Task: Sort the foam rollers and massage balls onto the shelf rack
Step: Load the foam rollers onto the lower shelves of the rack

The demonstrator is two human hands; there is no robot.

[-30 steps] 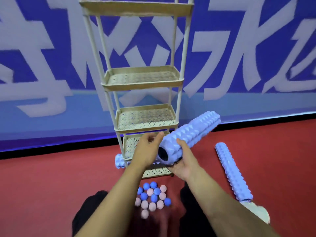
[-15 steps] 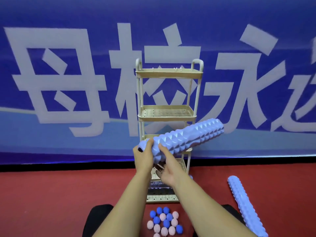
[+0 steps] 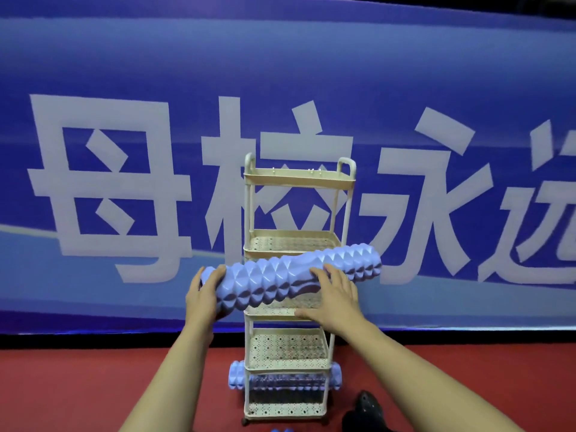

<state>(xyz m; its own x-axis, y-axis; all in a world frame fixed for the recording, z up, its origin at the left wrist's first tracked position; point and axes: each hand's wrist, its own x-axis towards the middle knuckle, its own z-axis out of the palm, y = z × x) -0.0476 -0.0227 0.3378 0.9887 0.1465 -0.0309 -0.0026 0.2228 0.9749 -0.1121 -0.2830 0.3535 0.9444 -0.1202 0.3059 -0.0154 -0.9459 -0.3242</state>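
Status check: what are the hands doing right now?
Left hand grips roller end, right hand lies flat on it. Roller level across rack front. Second roller already on bottom tier.

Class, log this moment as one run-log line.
left hand: grips foam roller end | right hand: rests on roller | roller: across shelf rack tier | second roller: lower tier
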